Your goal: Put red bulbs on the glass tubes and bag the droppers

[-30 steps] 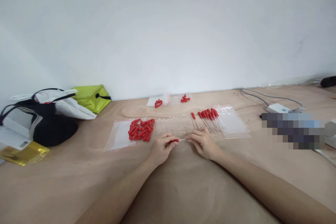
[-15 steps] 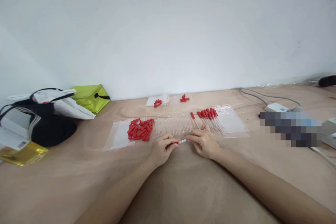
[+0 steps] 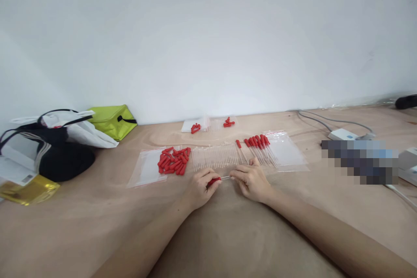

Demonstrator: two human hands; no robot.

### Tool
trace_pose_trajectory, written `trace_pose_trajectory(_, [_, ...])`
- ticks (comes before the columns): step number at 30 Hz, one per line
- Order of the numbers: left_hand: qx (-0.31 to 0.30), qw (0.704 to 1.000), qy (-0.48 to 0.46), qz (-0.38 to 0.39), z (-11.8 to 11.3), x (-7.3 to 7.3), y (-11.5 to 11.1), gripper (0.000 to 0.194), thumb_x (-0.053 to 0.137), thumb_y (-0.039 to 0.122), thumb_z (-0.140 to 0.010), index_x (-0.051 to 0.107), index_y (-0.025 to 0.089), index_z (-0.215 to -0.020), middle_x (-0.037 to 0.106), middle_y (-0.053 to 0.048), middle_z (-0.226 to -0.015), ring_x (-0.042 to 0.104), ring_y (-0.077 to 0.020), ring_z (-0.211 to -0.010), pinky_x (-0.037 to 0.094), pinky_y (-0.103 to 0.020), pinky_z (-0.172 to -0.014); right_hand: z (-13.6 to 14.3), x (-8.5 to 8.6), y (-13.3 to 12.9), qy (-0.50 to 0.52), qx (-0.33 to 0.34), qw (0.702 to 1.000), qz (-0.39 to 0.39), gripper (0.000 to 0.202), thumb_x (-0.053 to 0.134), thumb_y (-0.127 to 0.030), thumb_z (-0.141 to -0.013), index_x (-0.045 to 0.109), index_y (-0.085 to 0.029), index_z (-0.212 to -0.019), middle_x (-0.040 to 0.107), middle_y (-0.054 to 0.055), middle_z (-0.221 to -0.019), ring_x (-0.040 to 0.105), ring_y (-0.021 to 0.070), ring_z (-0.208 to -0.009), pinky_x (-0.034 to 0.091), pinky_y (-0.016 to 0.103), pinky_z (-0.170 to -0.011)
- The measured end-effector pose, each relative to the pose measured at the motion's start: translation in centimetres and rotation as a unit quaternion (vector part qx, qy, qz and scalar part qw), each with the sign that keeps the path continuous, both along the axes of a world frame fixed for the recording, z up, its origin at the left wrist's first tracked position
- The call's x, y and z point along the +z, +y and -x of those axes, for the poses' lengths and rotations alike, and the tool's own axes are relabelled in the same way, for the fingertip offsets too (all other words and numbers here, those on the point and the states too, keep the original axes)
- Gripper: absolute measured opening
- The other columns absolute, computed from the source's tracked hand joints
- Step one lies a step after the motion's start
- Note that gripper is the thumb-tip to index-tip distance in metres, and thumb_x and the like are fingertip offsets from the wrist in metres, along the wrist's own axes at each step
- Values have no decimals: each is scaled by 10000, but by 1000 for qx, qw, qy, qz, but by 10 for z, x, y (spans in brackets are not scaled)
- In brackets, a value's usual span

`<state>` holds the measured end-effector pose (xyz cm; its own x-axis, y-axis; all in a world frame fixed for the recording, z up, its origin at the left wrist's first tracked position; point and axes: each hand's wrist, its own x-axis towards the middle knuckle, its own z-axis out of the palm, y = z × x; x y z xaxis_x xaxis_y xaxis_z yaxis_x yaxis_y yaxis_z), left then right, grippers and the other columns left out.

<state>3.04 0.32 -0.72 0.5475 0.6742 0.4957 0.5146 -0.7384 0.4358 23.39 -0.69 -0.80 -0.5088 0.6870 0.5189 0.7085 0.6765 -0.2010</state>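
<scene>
Between finger and thumb, my left hand (image 3: 202, 187) pinches a red rubber dropper bulb (image 3: 214, 181). A thin clear glass tube (image 3: 225, 177) runs from the bulb's mouth to my right hand (image 3: 250, 180), whose fingers are closed on its other end. How far the tube sits inside the bulb I cannot tell. Just beyond my hands lies a row of bare clear tubes (image 3: 215, 156). Right of it, several droppers with red bulbs (image 3: 257, 142) lie side by side. A heap of loose red bulbs (image 3: 174, 160) lies to the left.
Flat zip bags lie at the left (image 3: 146, 167) and right (image 3: 289, 152). Farther back are a few red bulbs (image 3: 229, 122) by the wall. A green bag (image 3: 112, 121) and a black cap (image 3: 65, 160) stand left; a white power adapter (image 3: 343, 134) with cables lies right.
Both hands stay nearly in place, still holding the bulb and tube. My left fingers have shifted slightly, so more of the red bulb shows.
</scene>
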Motion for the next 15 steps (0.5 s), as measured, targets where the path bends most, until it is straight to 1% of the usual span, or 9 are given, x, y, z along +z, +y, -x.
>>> trace_pose_trajectory(5, [-21,1000,2,-18,-2,-2,-1,149,466,218,-827,593,141,-813,557,-56,-754,541,-139,-703,447,-236,-645,4,-1,-6,31,-4,999,18,223,398,-154,-806,616,-190,-774,573,4,-651,468,111,-593,162,296,-623])
trace_pose_trajectory(9, [-26,999,1,-34,-4,0,-2,149,458,211,-829,586,139,-802,556,-56,-747,534,-138,-691,445,-238,-636,8,-4,-6,61,-2,997,41,228,391,-166,-820,613,-187,-773,573,3,-653,470,109,-594,170,290,-626])
trace_pose_trajectory(15, [-28,998,21,-46,-4,-1,-1,164,442,217,-837,587,154,-795,567,-58,-754,536,-140,-692,449,-243,-636,14,-9,-6,72,-8,995,67,207,414,-161,-825,605,-189,-753,594,-7,-665,504,102,-616,188,280,-632])
